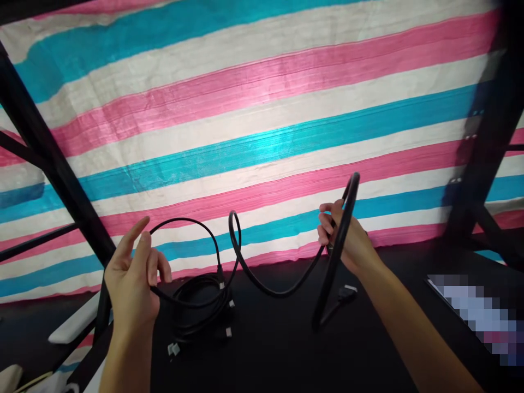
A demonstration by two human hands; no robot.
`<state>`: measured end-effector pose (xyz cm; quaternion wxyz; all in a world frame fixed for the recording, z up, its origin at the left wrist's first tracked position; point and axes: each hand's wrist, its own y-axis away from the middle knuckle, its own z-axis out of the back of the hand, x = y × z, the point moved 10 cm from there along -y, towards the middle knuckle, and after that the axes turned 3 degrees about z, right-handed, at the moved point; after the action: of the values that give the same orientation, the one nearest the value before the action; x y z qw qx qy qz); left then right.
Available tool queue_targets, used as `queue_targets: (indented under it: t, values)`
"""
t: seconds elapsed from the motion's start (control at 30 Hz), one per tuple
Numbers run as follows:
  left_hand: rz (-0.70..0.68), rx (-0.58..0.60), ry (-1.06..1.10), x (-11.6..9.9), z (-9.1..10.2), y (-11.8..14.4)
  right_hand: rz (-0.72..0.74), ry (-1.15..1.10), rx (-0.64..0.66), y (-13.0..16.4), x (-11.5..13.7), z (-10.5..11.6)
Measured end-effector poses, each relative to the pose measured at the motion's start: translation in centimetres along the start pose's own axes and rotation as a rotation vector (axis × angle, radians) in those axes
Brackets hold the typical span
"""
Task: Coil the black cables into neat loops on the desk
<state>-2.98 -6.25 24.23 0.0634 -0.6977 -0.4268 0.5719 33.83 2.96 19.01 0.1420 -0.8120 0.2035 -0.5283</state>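
Mid-coiling: my left hand (133,273) and right hand (346,240) each pinched the black cable (266,284) above the dark worktop (286,349), near the cable pile (200,311); another loop probably needed gathering.
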Motion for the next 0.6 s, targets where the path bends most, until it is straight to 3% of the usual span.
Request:
queue_targets:
  t: [0.13,0.3,0.43,0.5,0.6]
  values:
    - [-0.046,-0.019,-0.233,-0.4,-0.5,0.5,-0.037,0.094,0.072,0.6,0.2,-1.0]
    - [-0.020,0.130,-0.591,0.3,-2.1,1.2,-0.016,0.259,0.295,1.9,0.9,-3.9]
    - [0.060,0.255,-0.854,2.2,-2.3,0.8,-0.037,0.250,0.371,2.9,1.2,-5.2]
    - [0.121,0.299,-0.823,3.0,-2.3,0.7,-0.074,0.255,0.411,3.4,1.0,-5.9]
    - [0.137,0.259,-0.602,2.7,-2.5,0.9,-0.095,0.292,0.552,4.5,0.7,-7.6]
